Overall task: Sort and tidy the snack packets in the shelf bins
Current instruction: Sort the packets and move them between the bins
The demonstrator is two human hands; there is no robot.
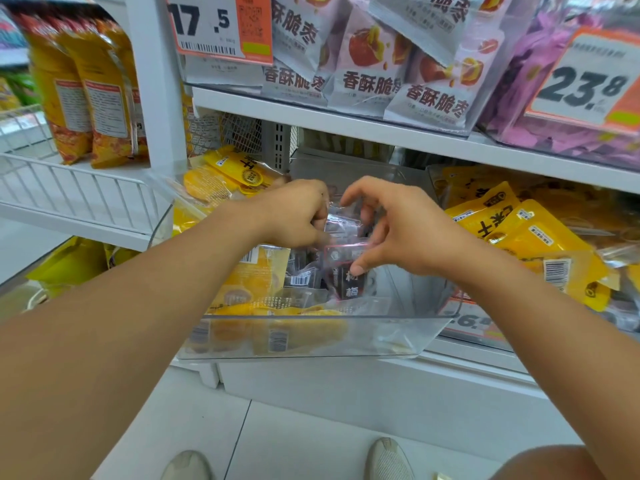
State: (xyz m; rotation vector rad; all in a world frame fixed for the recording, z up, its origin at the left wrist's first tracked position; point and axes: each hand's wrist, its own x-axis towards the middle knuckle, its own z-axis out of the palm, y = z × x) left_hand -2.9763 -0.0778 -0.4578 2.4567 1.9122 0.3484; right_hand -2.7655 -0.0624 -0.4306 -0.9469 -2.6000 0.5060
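Both our hands — left hand, right hand — pinch dark packets inside the clear bin; slick film could slip among yellow packets.

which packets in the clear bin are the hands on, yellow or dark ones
The dark packets, mid-bin: left hand and right hand grip them. The yellow packets lie untouched at the bin's left.

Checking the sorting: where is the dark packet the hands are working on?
In the head view the dark packet sits mid-frame inside the clear bin, pinched by the right hand, with the left hand beside it and yellow packets to its left.
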